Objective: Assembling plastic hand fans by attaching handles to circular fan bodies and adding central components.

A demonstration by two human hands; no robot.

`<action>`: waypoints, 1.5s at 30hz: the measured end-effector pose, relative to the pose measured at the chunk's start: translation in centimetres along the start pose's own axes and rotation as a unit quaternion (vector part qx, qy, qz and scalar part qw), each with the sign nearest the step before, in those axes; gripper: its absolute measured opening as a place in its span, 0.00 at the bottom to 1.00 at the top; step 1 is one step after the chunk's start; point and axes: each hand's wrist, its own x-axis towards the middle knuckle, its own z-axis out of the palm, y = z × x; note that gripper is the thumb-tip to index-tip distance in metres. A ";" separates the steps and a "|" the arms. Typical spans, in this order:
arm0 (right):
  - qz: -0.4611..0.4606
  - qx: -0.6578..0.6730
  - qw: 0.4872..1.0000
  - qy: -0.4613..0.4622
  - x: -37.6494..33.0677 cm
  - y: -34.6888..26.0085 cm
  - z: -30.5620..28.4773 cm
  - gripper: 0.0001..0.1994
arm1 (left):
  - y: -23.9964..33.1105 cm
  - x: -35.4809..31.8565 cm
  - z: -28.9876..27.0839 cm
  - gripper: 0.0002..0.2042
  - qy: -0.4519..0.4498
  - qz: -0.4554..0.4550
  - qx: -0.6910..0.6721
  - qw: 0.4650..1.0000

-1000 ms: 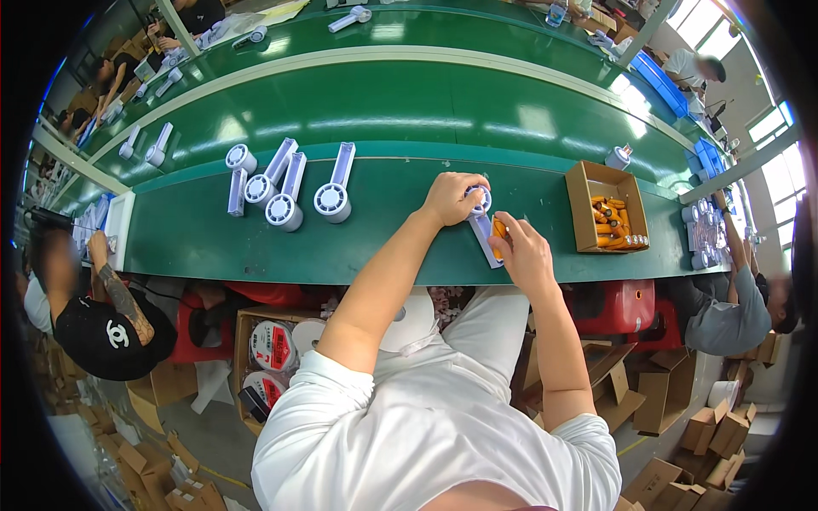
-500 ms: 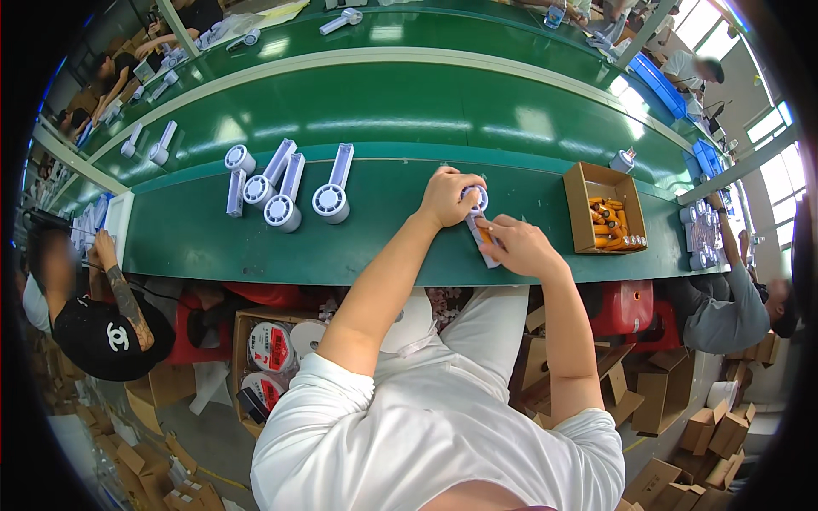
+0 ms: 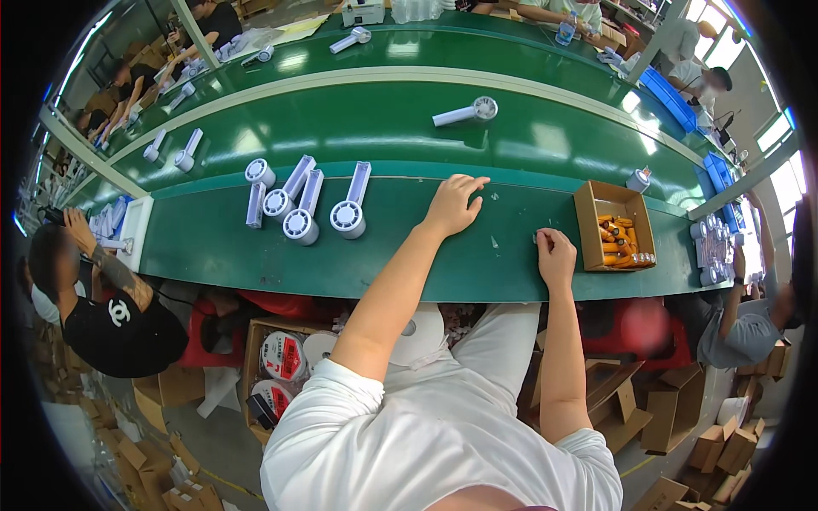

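Note:
My left hand [image 3: 454,207] is over the green bench, fingers stretched out toward its far edge, holding nothing. Lower on the bench, my right hand [image 3: 556,255] is closed in a pinch; whatever is between thumb and finger is too small to name. Beyond my left hand a pale lavender handheld fan [image 3: 467,112] lies on the green belt, its round head to the right. To the left, several similar fans with open, hollow handles stand head-up, among them the nearest fan [image 3: 348,219]. Beside my right hand is a cardboard box [image 3: 588,223] of orange cylindrical batteries [image 3: 620,240].
Tiny clear scraps [image 3: 495,243] dot the bench [image 3: 409,260] between my hands. A single fan head [image 3: 637,180] stands behind the box. Co-workers sit at both sides, one in a black shirt [image 3: 119,328] at left. Cartons and tape rolls [image 3: 283,356] are below.
The fan with an orange battery at its handle has left my hands; a fan now lies on the belt. My left hand has opened, and my right hand has drawn right, toward the box.

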 end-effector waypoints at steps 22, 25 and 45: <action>0.065 0.039 0.997 0.019 0.4 0.6 -0.6 0.05 | 2.7 -6.3 -8.3 0.29 0.031 -0.166 0.138 0.976; 0.063 0.076 0.994 0.046 0.3 0.6 -0.6 0.06 | 5.0 -3.6 -5.0 0.33 -0.021 -0.139 0.043 0.989; -0.112 -0.049 0.945 0.303 -0.3 -0.8 -4.6 0.04 | 3.0 -2.0 0.6 0.25 -0.009 0.012 -0.150 0.989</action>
